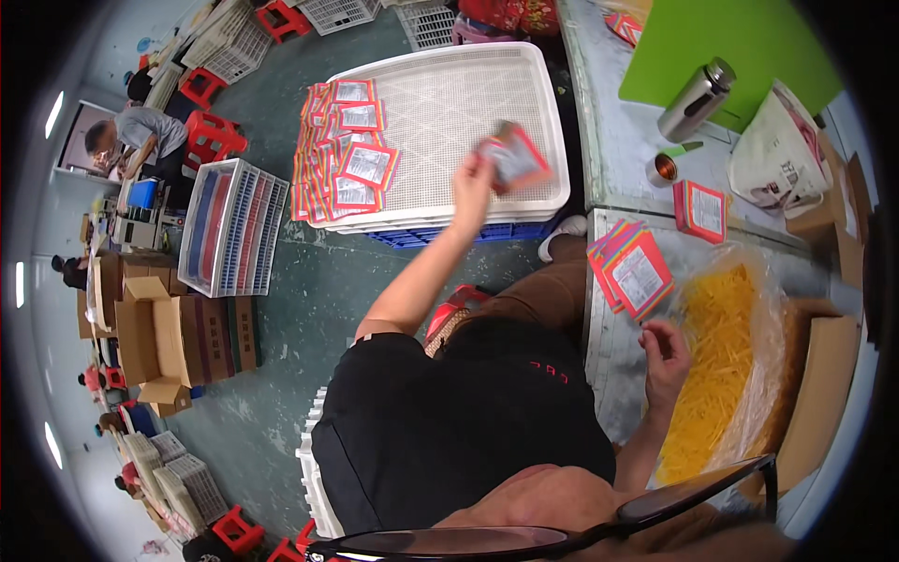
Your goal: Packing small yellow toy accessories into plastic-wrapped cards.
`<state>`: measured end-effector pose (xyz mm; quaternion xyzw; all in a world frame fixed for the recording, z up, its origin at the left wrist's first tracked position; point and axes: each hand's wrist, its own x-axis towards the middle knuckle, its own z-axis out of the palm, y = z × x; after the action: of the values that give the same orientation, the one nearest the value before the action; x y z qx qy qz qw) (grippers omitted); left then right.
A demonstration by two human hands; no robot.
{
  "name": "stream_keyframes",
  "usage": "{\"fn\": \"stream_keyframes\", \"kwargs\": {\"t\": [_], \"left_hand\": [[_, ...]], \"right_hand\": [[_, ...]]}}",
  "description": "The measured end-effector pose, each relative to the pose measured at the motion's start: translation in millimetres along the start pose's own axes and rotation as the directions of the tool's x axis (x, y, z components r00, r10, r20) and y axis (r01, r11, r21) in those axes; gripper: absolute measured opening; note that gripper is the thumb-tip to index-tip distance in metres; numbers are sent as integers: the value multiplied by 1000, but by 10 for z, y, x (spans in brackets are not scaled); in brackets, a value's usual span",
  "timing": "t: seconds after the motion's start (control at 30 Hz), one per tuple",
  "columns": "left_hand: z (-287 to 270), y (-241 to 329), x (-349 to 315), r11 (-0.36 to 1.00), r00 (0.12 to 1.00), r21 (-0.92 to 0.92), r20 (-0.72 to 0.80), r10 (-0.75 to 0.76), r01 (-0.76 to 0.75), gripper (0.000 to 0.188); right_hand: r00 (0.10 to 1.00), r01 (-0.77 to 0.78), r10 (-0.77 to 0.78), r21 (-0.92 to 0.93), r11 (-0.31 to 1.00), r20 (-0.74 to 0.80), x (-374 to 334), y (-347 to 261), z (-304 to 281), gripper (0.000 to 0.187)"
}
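Note:
My left hand point(473, 189) is closed on a red-edged packet point(517, 161), blurred by motion, over the white mesh tray point(440, 84). Piled in overlapping rows along the tray's left side are several similar flat packets point(367, 166) with pale printed panels. On the table to the right, my right hand point(667, 361) is loosely curled, with a gap between thumb and fingers and nothing visible in it. Just beyond its fingertips lies a fanned stack of packets point(637, 273). Beside that hand, a clear plastic bag holds thin yellow strips point(716, 347).
A thicker red packet bundle point(700, 212), a copper-coloured cup point(662, 170), a steel flask point(698, 100) and a white bag point(779, 155) stand on the table. To the left are a crate point(234, 228), an open carton point(150, 337) and red stools point(213, 138). Other people work farther off.

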<state>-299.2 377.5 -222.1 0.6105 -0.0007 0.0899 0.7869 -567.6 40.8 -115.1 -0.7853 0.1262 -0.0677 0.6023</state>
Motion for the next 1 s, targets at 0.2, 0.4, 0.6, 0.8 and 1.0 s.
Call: {"fn": "stream_keyframes", "kwargs": {"t": [0.2,0.4,0.6,0.8,1.0], "left_hand": [[-2185,-367,1504,865,681,465,-573,456,-188,20],[-3156,-756,1820,883,604,449,-668,435,-138,31],[-2307,-653,1515,622,672,780,-430,603,-59,35],[547,178,-88,698,855,529,459,242,-482,31],[1898,57,-1310,359,191,89,946,261,-929,49]], "right_hand": [[991,-131,131,39,991,-9,-125,290,-74,12],[980,-176,179,41,983,-84,-339,523,-43,13],[951,-244,246,31,969,-185,-488,522,-93,13],[944,-238,257,115,964,-208,-621,648,-103,16],[946,-236,241,52,970,-219,-797,707,-110,17]]}}
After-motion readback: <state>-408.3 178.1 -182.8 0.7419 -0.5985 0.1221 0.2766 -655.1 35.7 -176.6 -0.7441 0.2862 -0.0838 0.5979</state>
